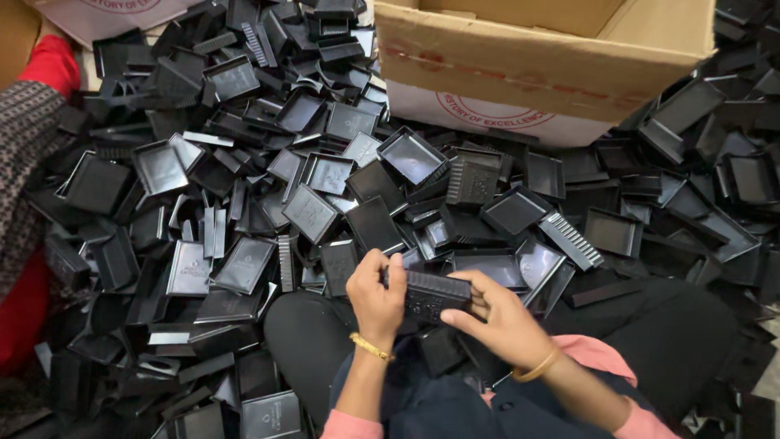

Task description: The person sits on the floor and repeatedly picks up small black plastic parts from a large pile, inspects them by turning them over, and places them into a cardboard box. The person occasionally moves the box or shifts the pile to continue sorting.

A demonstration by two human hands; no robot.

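Note:
Both my hands grip one black rectangular plastic case (433, 293) just above my lap. My left hand (377, 297) wraps around its left end, thumb on top. My right hand (497, 319) holds its right end from below and the side. The case's ribbed, textured face points up. A gold bangle sits on each wrist. My legs in dark trousers (313, 337) are folded under the hands.
A deep heap of black plastic trays and lids (309, 187) covers the floor all around. An open cardboard box (536, 65) stands at the top right. Another person's patterned and red clothing (28, 162) shows at the left edge.

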